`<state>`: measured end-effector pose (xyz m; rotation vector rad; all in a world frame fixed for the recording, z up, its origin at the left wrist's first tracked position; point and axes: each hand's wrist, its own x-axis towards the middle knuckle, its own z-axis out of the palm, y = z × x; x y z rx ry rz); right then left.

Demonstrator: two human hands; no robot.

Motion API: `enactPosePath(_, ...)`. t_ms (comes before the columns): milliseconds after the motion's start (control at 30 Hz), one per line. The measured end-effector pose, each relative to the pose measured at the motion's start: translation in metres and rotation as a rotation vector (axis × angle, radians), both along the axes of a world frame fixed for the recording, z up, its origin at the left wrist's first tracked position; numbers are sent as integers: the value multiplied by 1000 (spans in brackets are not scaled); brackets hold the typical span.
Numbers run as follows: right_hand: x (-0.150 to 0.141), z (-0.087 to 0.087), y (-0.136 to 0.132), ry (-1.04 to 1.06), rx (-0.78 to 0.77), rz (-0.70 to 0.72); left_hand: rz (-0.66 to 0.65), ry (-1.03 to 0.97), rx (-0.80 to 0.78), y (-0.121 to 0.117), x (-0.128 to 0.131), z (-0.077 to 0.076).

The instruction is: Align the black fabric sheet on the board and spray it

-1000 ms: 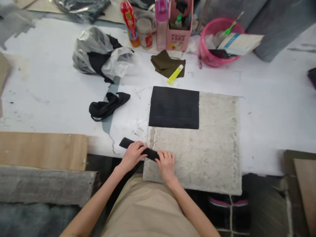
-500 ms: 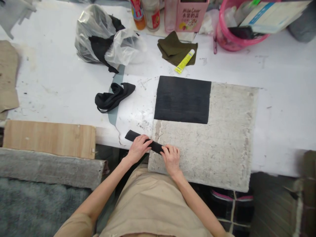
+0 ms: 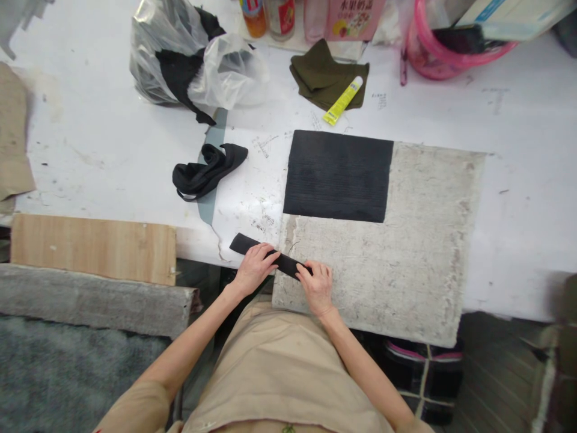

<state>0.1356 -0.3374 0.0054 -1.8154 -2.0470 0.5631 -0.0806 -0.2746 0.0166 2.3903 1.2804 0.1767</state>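
Note:
A narrow black fabric strip lies slanted across the near edge of the white table and the corner of a grey stained board. My left hand presses on the strip's middle with its fingers curled over it. My right hand rests flat on the strip's right end, on the board. A black ribbed rectangle lies at the board's far left corner.
A crumpled black cloth lies left of the board. Further back are a plastic bag with black fabric, an olive cloth with a yellow tube, bottles, and a pink basin. A wooden plank sits at the left.
The camera view has shifted closer and downward over the table. Both hands stay on the black strip in nearly the same places.

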Motion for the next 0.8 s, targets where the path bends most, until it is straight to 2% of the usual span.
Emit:
enactPosePath(133,-1,5,5,-2,-124,-18,-12,10,-1,1,1,2)
enactPosePath(233,-3,8,5,-10,-162,-30,-11,8,5,0,1,2)
enactPosePath(633,-2,5,-1,-22,-48,-33,-25,9,15,6,3,3)
enactPosePath(800,2,5,-6,-11,-63,-18,-40,11,9,8,2,4)
